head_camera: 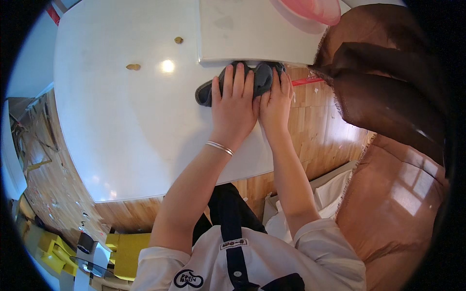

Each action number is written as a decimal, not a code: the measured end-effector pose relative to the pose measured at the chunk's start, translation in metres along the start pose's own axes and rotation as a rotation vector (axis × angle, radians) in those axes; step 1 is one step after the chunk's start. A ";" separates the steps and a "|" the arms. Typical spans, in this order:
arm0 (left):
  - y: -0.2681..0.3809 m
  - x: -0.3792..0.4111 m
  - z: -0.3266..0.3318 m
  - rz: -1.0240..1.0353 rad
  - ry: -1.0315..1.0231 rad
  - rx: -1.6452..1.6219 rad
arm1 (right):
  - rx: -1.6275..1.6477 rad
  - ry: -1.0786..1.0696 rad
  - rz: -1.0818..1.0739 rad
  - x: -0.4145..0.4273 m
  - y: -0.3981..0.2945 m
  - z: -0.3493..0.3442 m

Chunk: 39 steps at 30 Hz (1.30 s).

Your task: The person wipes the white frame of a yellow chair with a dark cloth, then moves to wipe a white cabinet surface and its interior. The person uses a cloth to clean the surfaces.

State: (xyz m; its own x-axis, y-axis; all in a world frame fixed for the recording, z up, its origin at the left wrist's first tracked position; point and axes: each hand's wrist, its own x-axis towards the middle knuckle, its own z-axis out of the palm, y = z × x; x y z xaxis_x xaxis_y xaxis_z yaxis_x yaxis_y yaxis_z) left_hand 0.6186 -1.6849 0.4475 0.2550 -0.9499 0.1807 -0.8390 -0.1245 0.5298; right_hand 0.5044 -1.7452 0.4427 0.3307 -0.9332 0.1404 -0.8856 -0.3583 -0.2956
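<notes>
A bunched dark grey cloth [263, 78] lies on the white tabletop [120, 120], against the edge of a second white surface. My left hand [235, 105] presses down on the cloth's middle, with its fingers spread over the fabric. Close beside it, my right hand [275, 100] holds the cloth's right end at the table's right edge. The two thumbs are near each other, and part of the cloth is hidden under my palms. Farther left on the tabletop sit two small tan pieces that look like peanut shells, one [133, 67] nearer and one [178, 40] farther off.
A pink plastic basin [313, 11] stands on the second white tabletop [251, 40]. Brown covers [393, 189] drape over furniture at right. Below lie a wooden floor [309, 120] with scattered bits and a grey bin [269, 211]. Yellow chairs [131, 251] are at lower left.
</notes>
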 end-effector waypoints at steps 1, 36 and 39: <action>0.001 0.001 0.001 -0.001 0.011 0.007 | 0.015 -0.010 -0.013 -0.002 0.002 -0.001; 0.062 -0.043 0.026 0.095 -0.101 0.050 | 0.604 -0.201 0.447 -0.068 0.055 -0.030; 0.083 -0.095 0.015 0.113 -0.264 -0.002 | 0.645 -0.290 0.664 -0.145 0.072 -0.042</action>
State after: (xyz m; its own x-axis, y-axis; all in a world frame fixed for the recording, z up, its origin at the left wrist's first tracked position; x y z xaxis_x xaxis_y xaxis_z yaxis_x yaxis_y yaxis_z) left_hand 0.5179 -1.6088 0.4617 0.0261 -0.9995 0.0169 -0.8541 -0.0135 0.5199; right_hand 0.3790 -1.6350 0.4405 -0.0279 -0.8900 -0.4552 -0.6005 0.3790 -0.7041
